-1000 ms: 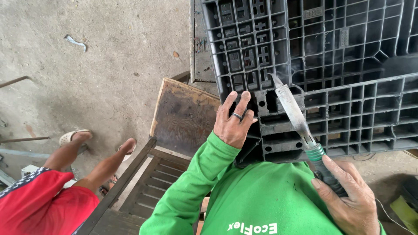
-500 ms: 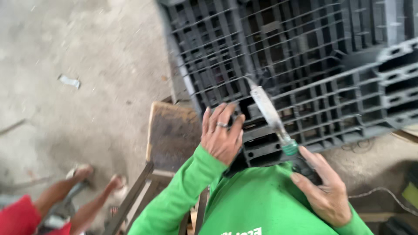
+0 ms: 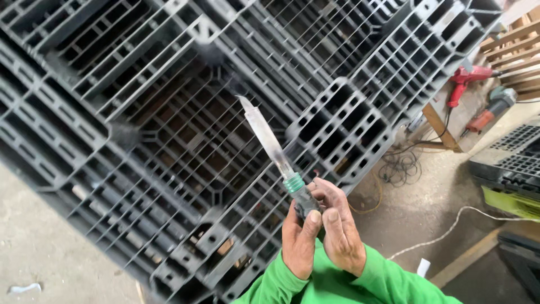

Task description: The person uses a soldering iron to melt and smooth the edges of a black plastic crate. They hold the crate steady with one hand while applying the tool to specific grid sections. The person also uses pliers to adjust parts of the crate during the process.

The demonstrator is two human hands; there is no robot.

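1. Both hands wrap one dark handle: the left hand (image 3: 299, 241) grips it from the left, the right hand (image 3: 341, 229) closes over it from the right, fingers overlapping. Most of the handle is hidden under them.
2. The knife (image 3: 269, 139) rises up and to the left from the hands, its long worn blade ending in a slanted tip. A green collar (image 3: 293, 183) sits just above the fingers where blade meets handle.
3. Green sleeves (image 3: 337, 284) run off the bottom edge; the arms are cut off there.
4. Behind the blade stands a stack of black plastic pallets (image 3: 169, 112), tilted in view, filling everything above and left of the hands. Their open grid cells look dark inside; what they hold cannot be made out.
5. Well up and to the right of the hands lie a red power tool (image 3: 468, 79) and a second one with an orange body (image 3: 488, 110), near wooden slats (image 3: 520, 50).
6. Tangled cables (image 3: 400, 166) lie on the concrete floor (image 3: 427, 208) right of the hands.
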